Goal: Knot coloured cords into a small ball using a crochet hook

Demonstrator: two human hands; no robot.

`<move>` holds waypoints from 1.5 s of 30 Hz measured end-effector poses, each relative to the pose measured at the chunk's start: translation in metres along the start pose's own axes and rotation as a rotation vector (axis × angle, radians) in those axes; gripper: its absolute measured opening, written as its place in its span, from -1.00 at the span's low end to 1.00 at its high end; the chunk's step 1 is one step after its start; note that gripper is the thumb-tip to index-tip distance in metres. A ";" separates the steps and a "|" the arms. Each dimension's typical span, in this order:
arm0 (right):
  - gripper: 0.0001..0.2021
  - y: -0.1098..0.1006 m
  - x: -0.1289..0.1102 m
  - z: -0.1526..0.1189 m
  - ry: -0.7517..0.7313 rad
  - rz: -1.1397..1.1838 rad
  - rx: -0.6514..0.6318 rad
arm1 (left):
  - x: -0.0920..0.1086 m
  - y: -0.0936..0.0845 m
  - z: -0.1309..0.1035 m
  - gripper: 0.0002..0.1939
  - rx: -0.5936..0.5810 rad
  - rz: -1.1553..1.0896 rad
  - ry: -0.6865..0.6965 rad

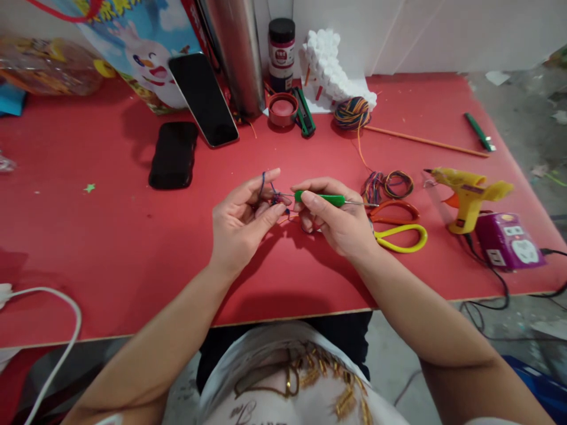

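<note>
Nearest, over the red table (133, 254), the left hand (237, 230) pinches a small dark-blue yarn piece (279, 199) between thumb and fingers, its raised index finger looped by a strand. The right hand (343, 221) is closed around a thin metal hook with a green handle (330, 199), its tip at the yarn. Only a little looks worked up, so the piece seems at an early stage. Beyond the hands, loose multicoloured yarn coils (374, 188) and, farther back, a round multicoloured yarn ball (352, 113) lie unworked.
</note>
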State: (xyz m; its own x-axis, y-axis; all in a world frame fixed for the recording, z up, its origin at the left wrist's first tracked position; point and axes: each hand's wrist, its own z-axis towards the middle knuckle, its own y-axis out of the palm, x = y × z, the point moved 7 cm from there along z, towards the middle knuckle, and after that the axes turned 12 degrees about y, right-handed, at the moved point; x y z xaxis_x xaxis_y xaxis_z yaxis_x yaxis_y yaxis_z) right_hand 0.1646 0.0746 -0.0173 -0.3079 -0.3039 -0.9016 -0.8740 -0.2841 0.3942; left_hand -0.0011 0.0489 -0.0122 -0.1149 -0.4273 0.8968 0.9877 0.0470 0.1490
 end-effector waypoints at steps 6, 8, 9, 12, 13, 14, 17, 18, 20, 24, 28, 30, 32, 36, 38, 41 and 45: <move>-0.75 0.000 -0.002 -0.003 -0.007 -0.004 0.016 | 0.002 -0.001 0.000 -0.44 -0.022 0.097 -0.018; -0.76 0.000 -0.002 -0.003 -0.014 -0.008 0.009 | 0.005 -0.001 0.000 -0.43 -0.021 0.159 0.000; -0.77 0.000 -0.001 -0.002 -0.016 -0.010 0.006 | 0.007 -0.001 0.001 -0.43 -0.021 0.181 0.016; -0.75 -0.001 0.000 -0.001 -0.011 -0.028 0.010 | 0.012 0.001 0.002 -0.47 -0.027 0.186 0.045; -0.74 -0.001 0.000 -0.001 -0.009 -0.033 0.014 | 0.012 0.001 0.002 -0.50 -0.024 0.174 0.048; -0.74 -0.001 0.000 -0.001 -0.009 -0.034 0.016 | 0.012 0.001 0.002 -0.54 -0.018 0.163 0.049; -0.76 0.000 -0.001 -0.001 -0.019 -0.020 0.000 | 0.011 -0.002 0.002 -0.59 0.013 0.144 0.042; -0.77 0.001 -0.001 -0.002 -0.023 -0.021 -0.007 | 0.010 -0.003 0.002 -0.59 0.022 0.141 0.035; -0.76 0.003 -0.003 -0.004 -0.033 -0.043 -0.015 | 0.007 -0.004 0.002 -0.57 0.034 0.128 0.019; -0.75 0.008 -0.009 -0.013 -0.123 -0.181 -0.008 | 0.007 -0.005 0.002 -0.52 0.062 0.085 -0.009; -0.76 0.013 -0.019 -0.024 -0.358 -0.488 0.055 | 0.008 -0.004 0.001 -0.48 0.095 0.056 -0.024; -0.74 0.018 -0.022 -0.029 -0.493 -0.654 0.091 | 0.006 -0.004 0.001 -0.46 0.107 0.020 -0.022; -0.71 0.023 -0.024 -0.033 -0.612 -0.780 0.109 | 0.001 -0.004 0.001 -0.46 0.120 -0.045 -0.046; -0.62 0.032 -0.025 -0.038 -0.769 -0.902 0.101 | -0.013 -0.004 0.002 -0.48 0.118 -0.200 -0.161; -0.59 0.033 -0.026 -0.040 -0.802 -0.897 0.089 | -0.016 -0.004 0.003 -0.47 0.108 -0.239 -0.215; -0.59 0.032 -0.028 -0.039 -0.802 -0.836 0.056 | -0.013 -0.005 0.004 -0.47 0.097 -0.224 -0.217; -0.65 0.029 -0.029 -0.037 -0.733 -0.762 0.042 | 0.000 -0.007 0.004 -0.46 0.113 -0.107 -0.095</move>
State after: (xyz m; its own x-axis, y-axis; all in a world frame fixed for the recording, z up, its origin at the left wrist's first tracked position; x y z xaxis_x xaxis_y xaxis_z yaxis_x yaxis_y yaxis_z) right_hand 0.1622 0.0418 0.0266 0.1880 0.5687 -0.8008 -0.9397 -0.1331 -0.3151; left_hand -0.0081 0.0523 -0.0115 -0.2331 -0.3482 0.9080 0.9519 0.1094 0.2863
